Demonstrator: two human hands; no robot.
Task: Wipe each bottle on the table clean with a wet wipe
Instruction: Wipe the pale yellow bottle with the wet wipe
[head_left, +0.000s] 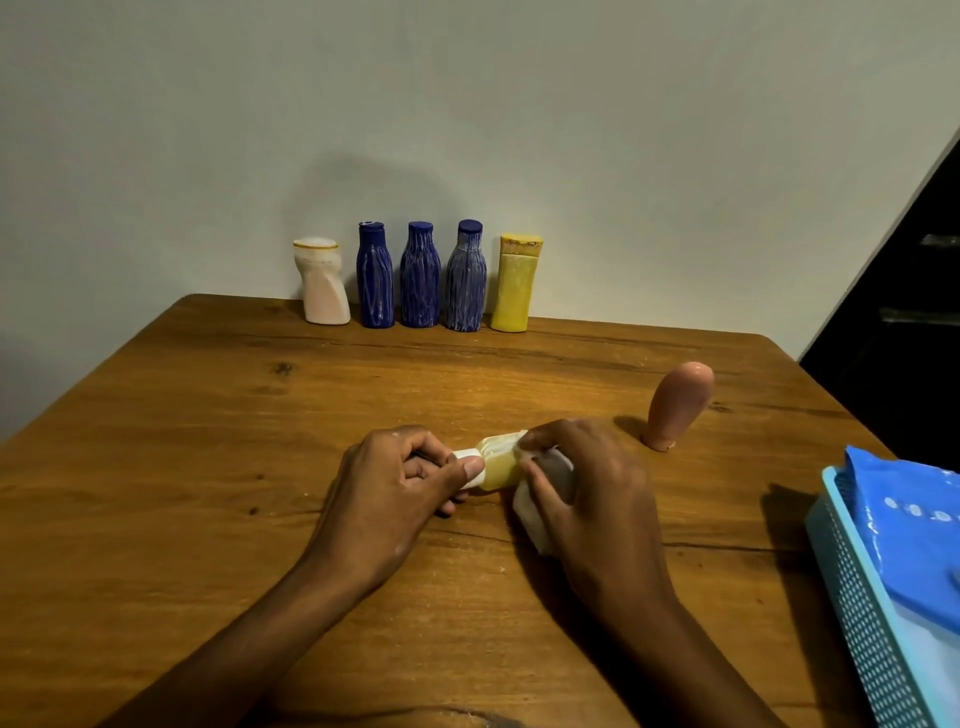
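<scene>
Both hands are gripping: left hand (400, 483) clamping the light, slick-looking bottle (498, 462) at its cap, right hand (587, 483) fingers pressing wipe (535, 519) around its body.

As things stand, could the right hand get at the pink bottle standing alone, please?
Probably not yet: the right hand is busy pressing a wipe on the yellow bottle. The path to the pink bottle looks bare.

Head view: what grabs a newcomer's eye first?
Centre front, the left hand grips a small yellowish bottle by its white cap while the right hand presses a white wipe round it. Behind, a row of five bottles lines the wall, three of them blue. A blue basket sits at the right edge.
</scene>
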